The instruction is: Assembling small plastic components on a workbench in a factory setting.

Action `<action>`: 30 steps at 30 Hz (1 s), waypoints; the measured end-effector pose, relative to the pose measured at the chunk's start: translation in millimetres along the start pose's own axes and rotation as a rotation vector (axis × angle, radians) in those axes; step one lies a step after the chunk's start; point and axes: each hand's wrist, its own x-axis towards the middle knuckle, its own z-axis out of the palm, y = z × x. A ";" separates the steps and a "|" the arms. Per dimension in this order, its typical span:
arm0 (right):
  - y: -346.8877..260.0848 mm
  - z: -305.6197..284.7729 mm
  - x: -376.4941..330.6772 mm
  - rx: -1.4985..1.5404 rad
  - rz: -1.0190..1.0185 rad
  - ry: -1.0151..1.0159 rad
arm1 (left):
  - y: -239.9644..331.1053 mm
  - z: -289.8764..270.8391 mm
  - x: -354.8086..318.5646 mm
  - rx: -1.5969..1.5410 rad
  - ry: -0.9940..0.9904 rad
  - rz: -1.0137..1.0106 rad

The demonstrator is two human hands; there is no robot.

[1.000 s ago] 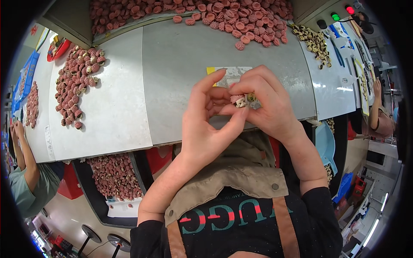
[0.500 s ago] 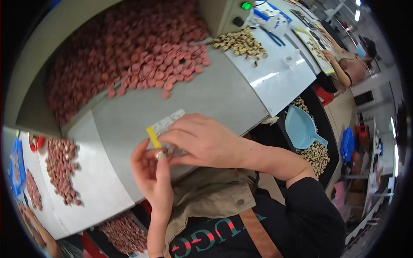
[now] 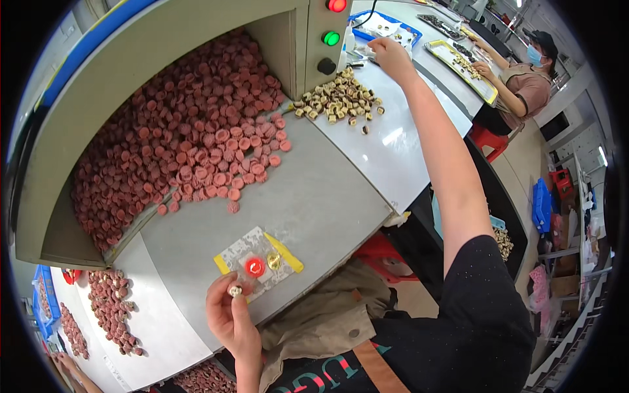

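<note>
My left hand [image 3: 230, 319] is at the near edge of the grey table [image 3: 314, 203], fingertips pinched on a small pale metal part [image 3: 234, 291]. Just beyond it lies a small card with yellow ends [image 3: 257, 262], with a red round cap [image 3: 254, 266] and a gold piece [image 3: 274, 261] on it. My right hand [image 3: 388, 49] is stretched far out to the back right, above the white bench near a blue tray [image 3: 386, 26]. Whether that hand holds anything cannot be seen. A heap of beige parts [image 3: 339, 101] lies below my right forearm.
A big heap of red caps [image 3: 190, 144] spills from a grey hopper onto the table. A post with red and green lamps [image 3: 333, 23] stands behind. More red caps [image 3: 108, 304] lie at the lower left. Another person [image 3: 521, 75] works at a yellow tray [image 3: 458, 62].
My right hand has left the left hand and reached far out to the back right. The left hand stays at the card, holding the small part. The view has swung right.
</note>
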 end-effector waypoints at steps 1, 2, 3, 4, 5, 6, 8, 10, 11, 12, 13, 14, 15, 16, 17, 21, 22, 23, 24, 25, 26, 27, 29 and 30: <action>3.3 2.7 14.1 0.009 0.022 0.051 | 5.1 3.1 -2.0 0.001 0.020 -0.014; 7.3 5.2 26.7 0.047 0.089 0.097 | 10.1 6.9 -3.4 0.001 0.039 -0.027; 12.6 4.1 39.6 0.051 0.087 0.097 | 15.7 11.2 -3.8 0.003 0.042 -0.024; 13.2 6.5 48.0 -0.029 0.093 0.076 | 17.7 13.3 -3.7 0.006 0.042 -0.033; 14.3 8.3 55.7 -0.110 0.100 0.055 | 19.4 15.6 -3.3 0.007 0.041 -0.042; 16.0 9.4 62.1 -0.103 0.098 0.057 | 20.7 18.1 -2.5 0.010 0.044 -0.036; 16.2 14.8 66.1 -0.279 0.112 -0.044 | 19.5 18.0 -1.6 0.009 0.061 -0.056; 24.8 23.7 72.8 -0.340 0.151 -0.104 | 15.5 16.4 -0.8 0.032 0.036 -0.037; 33.9 28.6 75.3 -0.420 0.136 -0.106 | 13.8 17.1 0.1 0.052 0.009 -0.022; 41.8 31.7 79.6 -0.500 0.121 -0.108 | 14.1 19.7 1.2 0.050 0.007 -0.020; 35.1 33.2 75.1 -0.495 0.120 -0.112 | 14.7 18.3 0.2 0.057 0.032 -0.034; 22.5 27.5 68.9 -0.491 0.103 -0.092 | 14.5 18.7 -0.5 0.062 0.059 -0.047; 13.6 25.5 67.1 -0.487 0.085 -0.071 | 12.9 17.1 -0.6 0.065 0.064 -0.047; 11.9 24.0 71.7 -0.490 0.083 -0.069 | 11.3 16.7 0.1 0.066 0.056 -0.036; 10.1 22.5 76.3 -0.539 0.107 -0.126 | 10.1 16.5 0.6 0.067 0.049 -0.025; 36.1 40.6 80.3 -0.603 0.128 -0.243 | 9.4 12.8 1.9 0.079 0.032 -0.015; 40.1 45.8 77.9 -0.608 0.127 -0.240 | 7.9 10.1 2.8 0.075 -0.009 -0.022; 40.7 46.9 76.1 -0.611 0.127 -0.239 | 9.2 9.0 3.6 0.074 -0.050 -0.031; 40.7 44.5 79.2 -0.628 0.124 -0.243 | 10.1 11.2 6.4 0.070 -0.041 -0.026; 37.3 43.4 77.8 -0.630 0.118 -0.250 | 12.8 12.2 6.9 0.057 -0.042 0.009; 33.5 40.1 78.8 -0.611 0.139 -0.198 | 14.9 12.8 7.4 0.043 -0.044 0.045; 29.5 35.1 79.0 -0.595 0.161 -0.145 | 16.3 11.9 6.3 0.040 -0.040 0.039; 4.9 20.0 73.9 -0.521 0.212 -0.105 | 17.7 12.0 1.9 0.080 0.027 -0.027; 4.1 12.0 73.7 -0.434 0.211 -0.016 | 17.7 11.9 0.5 0.071 0.029 -0.033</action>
